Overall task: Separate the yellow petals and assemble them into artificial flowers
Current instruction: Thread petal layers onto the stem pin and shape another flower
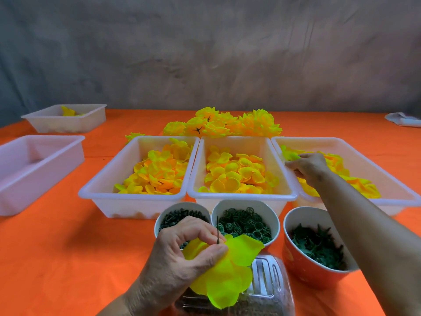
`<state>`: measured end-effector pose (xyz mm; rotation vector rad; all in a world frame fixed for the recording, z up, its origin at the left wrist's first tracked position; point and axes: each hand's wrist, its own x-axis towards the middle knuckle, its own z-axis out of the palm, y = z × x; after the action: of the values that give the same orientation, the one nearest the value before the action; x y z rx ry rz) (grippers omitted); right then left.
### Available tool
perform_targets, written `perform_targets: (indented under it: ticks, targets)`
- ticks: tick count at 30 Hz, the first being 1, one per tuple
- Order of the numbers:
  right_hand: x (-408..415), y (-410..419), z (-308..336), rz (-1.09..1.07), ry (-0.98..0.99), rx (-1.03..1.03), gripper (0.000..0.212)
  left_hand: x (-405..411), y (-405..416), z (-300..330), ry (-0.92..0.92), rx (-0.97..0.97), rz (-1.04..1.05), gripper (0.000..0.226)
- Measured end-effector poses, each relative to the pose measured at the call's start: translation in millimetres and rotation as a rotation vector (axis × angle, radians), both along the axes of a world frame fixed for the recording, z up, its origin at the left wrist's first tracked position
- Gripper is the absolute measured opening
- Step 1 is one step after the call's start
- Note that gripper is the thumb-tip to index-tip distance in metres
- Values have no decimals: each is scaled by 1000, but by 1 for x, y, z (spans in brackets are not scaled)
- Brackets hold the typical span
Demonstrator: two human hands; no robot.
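My left hand (182,252) pinches a bright yellow petal piece (227,277) threaded on a thin dark green stem pin (218,231), low in the middle of the view. My right hand (307,165) reaches into the right white tray (387,199), its fingers curled onto yellow petals (289,153) at the tray's near-left corner. Two more white trays, the left one (132,201) and the middle one (241,198), hold loose yellow-orange petals. Finished yellow flowers (221,124) lie piled behind the trays.
Three cups in front hold green parts: pins (159,222), rings (274,222), leafy pieces in an orange cup (303,270). A clear plastic box (266,281) sits under my left hand. Two more white trays, one near (34,174) and one far (68,124), stand at the far left on the orange cloth.
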<state>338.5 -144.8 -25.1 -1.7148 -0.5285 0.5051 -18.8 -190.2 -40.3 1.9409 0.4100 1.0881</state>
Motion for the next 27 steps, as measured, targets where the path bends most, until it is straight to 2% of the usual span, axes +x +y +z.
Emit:
perform_targets:
  ticks: [1,3,5,11,18,27]
  targets:
    - [-2,-3,2,-29,-13,14,31,-1,1,-3,-17,-11,9,14]
    - [-3,-8,6,-77,-31,60,17,0,2,-4,-34,-48,24,17]
    - [0,-17,12,-100,-27,130,24,1,0,-5,-32,-74,31,18]
    - [-13,-60,39,24,172,390,13,0,-2,-1,-18,-115,72,20]
    - [-73,-85,58,375,369,390,10,-3,-7,3,8,-86,103,11]
    - [-143,-101,57,501,397,327,16,-3,-6,1,17,-42,140,16]
